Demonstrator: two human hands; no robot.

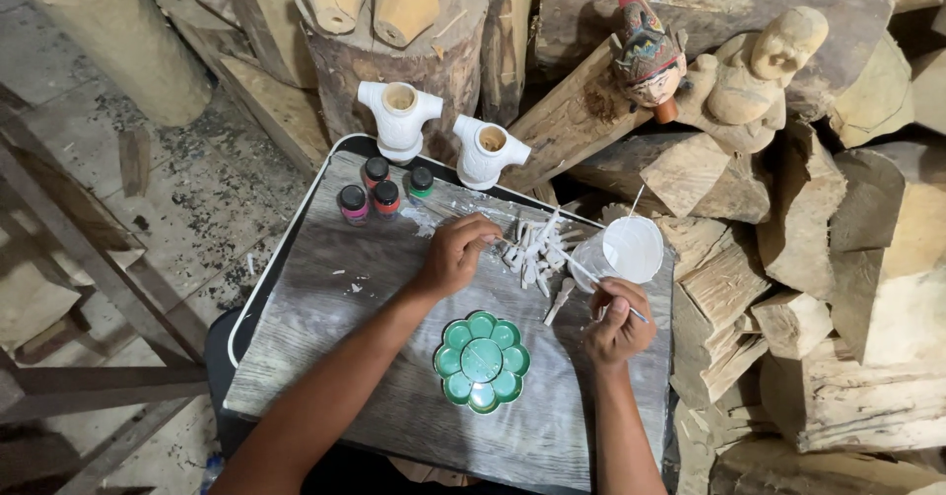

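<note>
Hands at a small grey wood-grain tray table [325,308] with a dark rim, seen from above. Left hand [455,254]: fingers curled and pinched at the edge of a heap of small white-painted wooden pieces [537,251] lying mid-table; whether one piece is actually gripped cannot be told. Right hand [616,323]: closed around a thin paintbrush [591,276], whose shaft slants up and left across the side of a clear plastic cup [626,251] of white paint; the cup stands at the table's right edge, just beside the heap. Green flower-shaped paint palette [482,361]: lies flat near the table's front edge, between the two forearms, wells showing no other colour. Four small paint bottles [384,192] with dark caps: grouped at the far-left part of the table. Two white-painted wooden torsos [439,132] with hollow necks: upright at the far edge, side by side. Painted puppet head [645,57] and unpainted carved figure [749,76]: resting on stacked wood blocks [838,259] behind and to the right of the table.
</note>
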